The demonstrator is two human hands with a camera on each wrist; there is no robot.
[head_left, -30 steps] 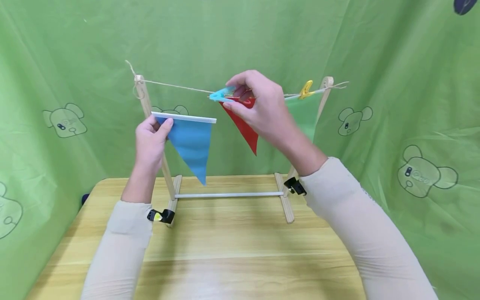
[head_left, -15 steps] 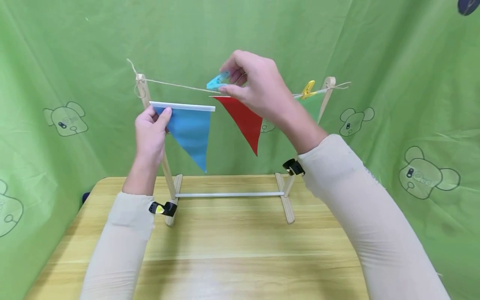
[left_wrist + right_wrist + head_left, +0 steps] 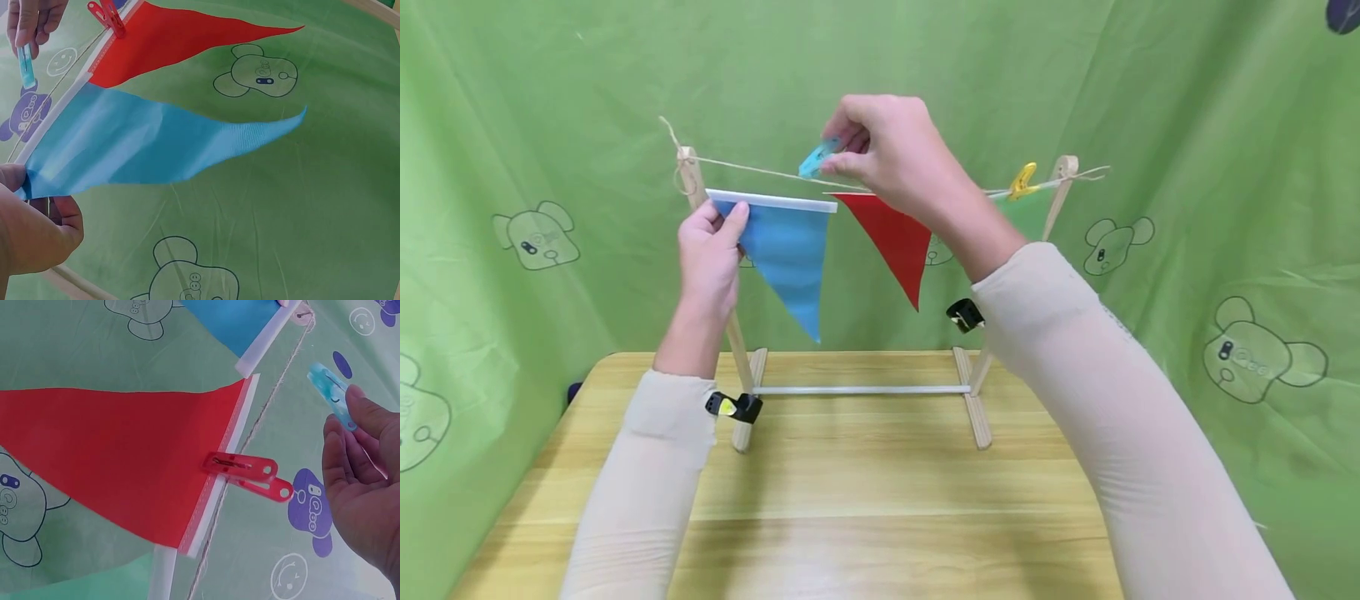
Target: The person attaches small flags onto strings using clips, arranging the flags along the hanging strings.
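My left hand (image 3: 709, 258) pinches a blue triangular pennant (image 3: 790, 250) near the left end of its white top strip, thumb in front. The strip lies just under the twine (image 3: 752, 170), and the pennant's point hangs down. Between thumb and fingers, my right hand (image 3: 891, 146) holds a light-blue clothespin (image 3: 817, 158) a little above the twine. A red pennant (image 3: 891, 237) hangs beside the blue one; in the right wrist view a red clothespin (image 3: 244, 472) clips it to the twine. My right hand hides that clothespin in the head view.
A yellow clothespin (image 3: 1022, 182) fastens a green pennant (image 3: 1028, 212) at the right. Wooden posts (image 3: 739, 350) joined by a white rod (image 3: 861, 390) stand on the wooden table (image 3: 850, 500). A green patterned curtain (image 3: 587, 83) surrounds it on the sides and back.
The left hand has raised the blue pennant up close to the twine. My right hand has moved up and left with the light-blue clothespin, uncovering more of the red pennant.
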